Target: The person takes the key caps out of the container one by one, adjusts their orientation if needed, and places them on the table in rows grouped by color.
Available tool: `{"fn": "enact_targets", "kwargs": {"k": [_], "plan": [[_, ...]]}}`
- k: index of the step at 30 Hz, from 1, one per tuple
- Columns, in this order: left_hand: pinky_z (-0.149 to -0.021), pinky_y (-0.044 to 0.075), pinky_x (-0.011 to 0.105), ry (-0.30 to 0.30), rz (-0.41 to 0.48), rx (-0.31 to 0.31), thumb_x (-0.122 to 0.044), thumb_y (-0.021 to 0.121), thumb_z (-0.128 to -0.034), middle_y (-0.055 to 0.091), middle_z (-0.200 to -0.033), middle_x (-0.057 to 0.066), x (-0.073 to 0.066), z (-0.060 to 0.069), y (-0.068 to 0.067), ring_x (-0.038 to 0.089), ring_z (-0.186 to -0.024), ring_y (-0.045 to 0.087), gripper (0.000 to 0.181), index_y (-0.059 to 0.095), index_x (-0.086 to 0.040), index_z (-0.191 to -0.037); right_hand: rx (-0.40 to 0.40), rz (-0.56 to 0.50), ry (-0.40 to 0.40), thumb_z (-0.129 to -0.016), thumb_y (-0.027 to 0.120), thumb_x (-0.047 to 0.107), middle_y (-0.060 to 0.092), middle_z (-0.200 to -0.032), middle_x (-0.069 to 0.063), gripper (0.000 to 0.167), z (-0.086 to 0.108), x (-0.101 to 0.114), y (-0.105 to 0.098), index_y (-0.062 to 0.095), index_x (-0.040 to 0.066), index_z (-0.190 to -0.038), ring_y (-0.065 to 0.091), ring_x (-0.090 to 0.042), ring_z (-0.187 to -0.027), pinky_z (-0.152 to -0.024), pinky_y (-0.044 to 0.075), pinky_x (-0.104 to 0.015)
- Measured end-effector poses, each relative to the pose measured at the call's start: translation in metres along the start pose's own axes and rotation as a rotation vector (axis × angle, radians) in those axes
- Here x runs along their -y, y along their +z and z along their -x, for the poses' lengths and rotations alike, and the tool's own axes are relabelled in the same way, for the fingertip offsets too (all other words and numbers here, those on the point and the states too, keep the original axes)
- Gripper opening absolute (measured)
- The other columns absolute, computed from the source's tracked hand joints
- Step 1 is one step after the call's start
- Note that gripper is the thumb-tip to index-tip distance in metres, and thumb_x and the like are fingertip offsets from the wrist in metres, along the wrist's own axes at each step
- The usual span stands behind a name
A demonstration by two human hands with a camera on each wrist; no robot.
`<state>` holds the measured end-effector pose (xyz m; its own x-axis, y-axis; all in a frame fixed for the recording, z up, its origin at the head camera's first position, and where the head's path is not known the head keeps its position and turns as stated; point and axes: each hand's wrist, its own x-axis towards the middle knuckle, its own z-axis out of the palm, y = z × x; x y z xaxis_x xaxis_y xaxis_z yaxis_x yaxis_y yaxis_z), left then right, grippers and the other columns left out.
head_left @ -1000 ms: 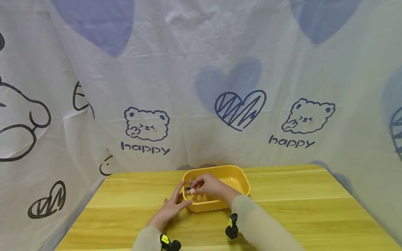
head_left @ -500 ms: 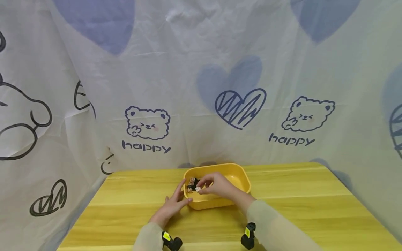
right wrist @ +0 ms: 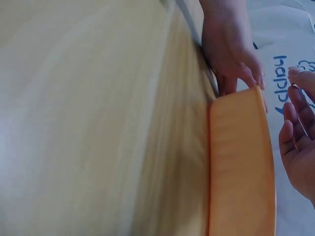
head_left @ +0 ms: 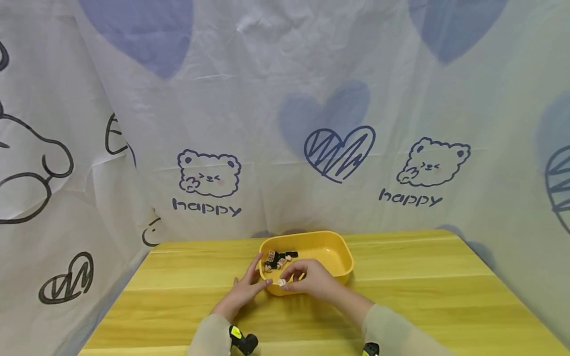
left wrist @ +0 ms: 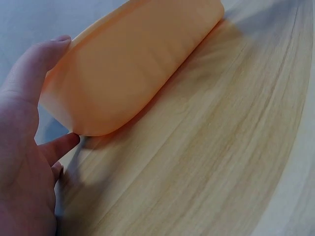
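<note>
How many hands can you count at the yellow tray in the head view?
2. The left hand touches the yellow tray at its left end; the right hand pinches a small white piece by the near rim. Neither seems hidden.

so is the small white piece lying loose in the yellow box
No, the right hand pinches the white piece, while black pieces lie in the yellow box.
</note>
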<state>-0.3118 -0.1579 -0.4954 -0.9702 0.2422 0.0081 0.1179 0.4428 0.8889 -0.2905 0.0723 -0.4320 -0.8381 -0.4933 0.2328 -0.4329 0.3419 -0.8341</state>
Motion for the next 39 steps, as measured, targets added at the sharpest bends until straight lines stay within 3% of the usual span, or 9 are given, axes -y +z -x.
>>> {"fn": "enact_targets", "kwargs": {"k": [11,20,25,32,39], "plan": [[-0.108,-0.015,0.065,-0.011,-0.016,0.003,-0.035,0.065,-0.0938,0.039,-0.146,0.029,0.001,-0.001,-0.001,0.048,-0.137,0.029,0.081,0.016,-0.027,-0.157,0.051,-0.030,0.089,-0.081,0.080,0.016,0.066,-0.080,0.007,0.011,0.013,-0.011,0.021,0.075,0.015,-0.090,0.056,-0.012,-0.070,-0.061,0.047,-0.022],[-0.109,-0.015,0.065,-0.018,-0.017,0.004,-0.035,0.065,-0.0940,0.038,-0.146,0.029,0.000,-0.001,-0.003,0.044,-0.138,0.031,0.080,0.016,-0.027,-0.157,0.040,-0.042,0.165,-0.078,0.081,0.008,0.064,-0.074,0.005,0.011,0.022,-0.021,0.040,0.072,0.011,-0.084,0.054,-0.009,-0.059,-0.047,0.047,-0.022],[-0.109,-0.015,0.065,-0.027,-0.008,0.007,-0.034,0.065,-0.0942,0.037,-0.147,0.029,0.000,-0.002,-0.003,0.045,-0.139,0.029,0.080,0.016,-0.027,-0.157,0.023,-0.045,0.205,-0.076,0.082,0.005,0.064,-0.071,0.003,0.013,0.025,-0.027,0.048,0.072,0.010,-0.081,0.057,-0.010,-0.064,-0.053,0.047,-0.022],[-0.109,-0.015,0.064,-0.014,-0.012,0.009,-0.033,0.064,-0.0948,0.038,-0.147,0.029,-0.001,-0.001,-0.001,0.046,-0.138,0.030,0.079,0.017,-0.026,-0.157,-0.022,0.044,0.244,-0.075,0.083,0.009,0.064,-0.074,0.006,0.013,0.024,-0.033,0.053,0.072,0.012,-0.079,0.057,-0.011,-0.071,-0.065,0.049,-0.028],[-0.109,-0.015,0.064,-0.015,-0.009,0.013,-0.034,0.065,-0.0946,0.037,-0.147,0.029,-0.001,0.001,0.000,0.046,-0.138,0.029,0.080,0.016,-0.026,-0.157,-0.022,0.069,0.239,-0.074,0.084,0.008,0.064,-0.073,0.007,0.014,0.024,-0.034,0.052,0.072,0.012,-0.079,0.058,-0.010,-0.069,-0.064,0.050,-0.028]]}}
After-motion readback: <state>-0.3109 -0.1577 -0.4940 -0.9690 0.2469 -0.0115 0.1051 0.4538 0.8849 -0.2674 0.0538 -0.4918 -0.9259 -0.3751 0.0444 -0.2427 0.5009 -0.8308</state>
